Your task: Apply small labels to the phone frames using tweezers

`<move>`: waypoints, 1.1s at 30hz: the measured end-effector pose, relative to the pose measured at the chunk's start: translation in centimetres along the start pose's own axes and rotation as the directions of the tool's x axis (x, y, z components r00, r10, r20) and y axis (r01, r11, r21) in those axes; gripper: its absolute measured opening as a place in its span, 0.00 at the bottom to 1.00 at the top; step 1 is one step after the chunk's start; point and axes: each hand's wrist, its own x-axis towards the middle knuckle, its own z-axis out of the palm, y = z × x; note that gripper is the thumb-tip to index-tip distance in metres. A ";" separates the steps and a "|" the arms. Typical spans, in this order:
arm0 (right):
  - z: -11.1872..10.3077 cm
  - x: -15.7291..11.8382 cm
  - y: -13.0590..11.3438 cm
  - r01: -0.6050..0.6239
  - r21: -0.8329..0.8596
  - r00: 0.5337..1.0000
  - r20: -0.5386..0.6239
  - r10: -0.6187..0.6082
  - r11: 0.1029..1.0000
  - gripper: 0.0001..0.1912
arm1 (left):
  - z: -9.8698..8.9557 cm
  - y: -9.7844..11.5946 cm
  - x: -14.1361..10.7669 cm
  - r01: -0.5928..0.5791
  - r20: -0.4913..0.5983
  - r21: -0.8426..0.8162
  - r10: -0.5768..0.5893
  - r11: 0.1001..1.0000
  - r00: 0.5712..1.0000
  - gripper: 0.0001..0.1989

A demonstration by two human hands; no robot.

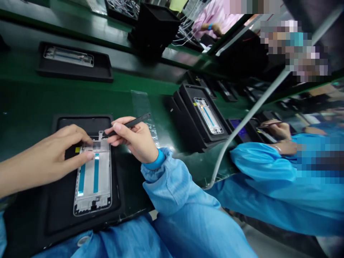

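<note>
A silver phone mid-frame [103, 175] with two blue strips lies in a black foam tray [61, 211] in front of me. My left hand [63, 148] reaches over it from the left, with thumb and fingertips apart and touching the frame's upper part. Black tweezers [135, 121] are pinched in my right hand [137, 139], their tips pointing left to the frame's top edge. A small flex-cable piece [100, 134] stands up there, close to the tips; whether they touch it I cannot tell. A yellow tab [77, 149] sticks out at the frame's left side.
A clear plastic bag [143, 104] lies beyond my right hand. Stacked black trays [185, 118] hold another phone frame [208, 116] to the right. Another tray [75, 71] is at the back left. A grey cable [242, 123] crosses the right side, near a co-worker's blue sleeve [264, 161].
</note>
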 end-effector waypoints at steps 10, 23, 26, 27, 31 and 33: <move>0.5 1.6 2.8 -0.102 -0.063 0.993 -0.061 0.099 0.993 0.13 | 2.1 -2.4 -4.0 -0.157 0.014 0.269 0.159 0.950 0.987 0.33; 1.6 0.9 4.1 -0.047 -0.407 0.993 -0.117 -0.001 0.912 0.15 | 2.3 -1.5 -4.5 -0.128 -0.002 0.272 0.133 0.954 0.991 0.34; 1.6 0.9 4.2 -0.042 -0.458 0.993 -0.113 -0.011 0.888 0.15 | 2.3 -1.4 -4.6 -0.128 0.002 0.282 0.133 0.951 0.991 0.34; 1.6 0.9 4.3 -0.039 -0.470 0.994 -0.109 -0.014 0.882 0.15 | 2.2 -1.4 -4.6 -0.129 0.003 0.287 0.134 0.949 0.991 0.34; 1.5 1.0 4.4 -0.015 -0.508 0.995 -0.091 -0.036 0.861 0.14 | 2.2 -1.3 -4.5 -0.131 0.004 0.295 0.136 0.947 0.991 0.33; 1.4 1.0 4.4 -0.002 -0.530 0.995 -0.083 -0.050 0.848 0.14 | 2.2 -1.3 -4.5 -0.128 0.003 0.297 0.133 0.946 0.991 0.32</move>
